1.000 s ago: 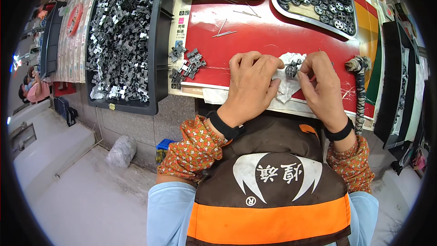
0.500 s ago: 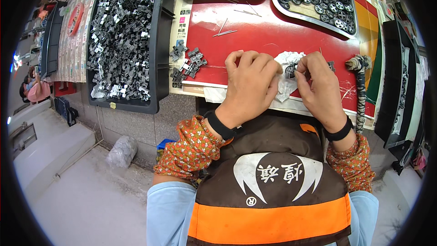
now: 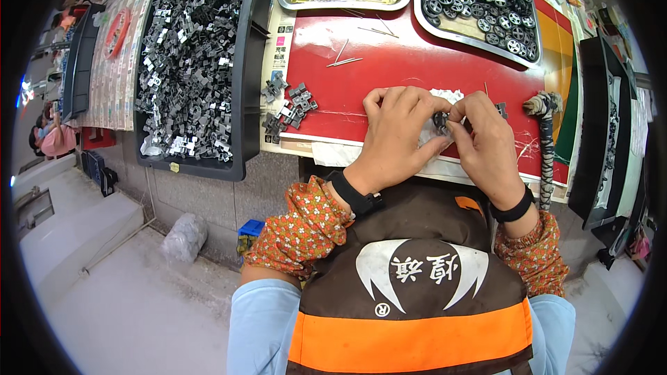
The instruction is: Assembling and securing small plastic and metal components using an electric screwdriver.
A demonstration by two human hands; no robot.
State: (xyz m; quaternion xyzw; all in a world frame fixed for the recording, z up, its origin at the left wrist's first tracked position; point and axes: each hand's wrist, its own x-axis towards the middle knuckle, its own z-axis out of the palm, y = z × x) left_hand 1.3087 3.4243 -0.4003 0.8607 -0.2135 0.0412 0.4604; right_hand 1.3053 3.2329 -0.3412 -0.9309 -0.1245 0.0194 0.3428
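Over a crumpled white sheet (image 3: 447,95) near the front edge of the red work surface (image 3: 333,94), both hands meet at a small dark part (image 3: 440,123). My right hand (image 3: 488,146) pinches at the part between thumb and fingertips. From the other side, my left hand (image 3: 397,135) curls its fingers and thumb round the same part. The fingers cover most of it, so its kind cannot be made out. Left of my left hand lies a small pile of dark plastic clips (image 3: 299,105). One more dark piece (image 3: 501,110) shows just beyond my right hand.
A deep black bin (image 3: 240,125) of plastic clips stands at left. At the back are a metal tray (image 3: 347,6) of thin pins and another tray (image 3: 479,45) of small black wheels. Loose pins (image 3: 344,62) lie midway. A tape-wrapped tool (image 3: 547,142) lies at right.
My left hand has moved right, its thumb and fingers closing in on the part beside my right hand. My right hand stays near the same place. The whole view has shifted slightly.
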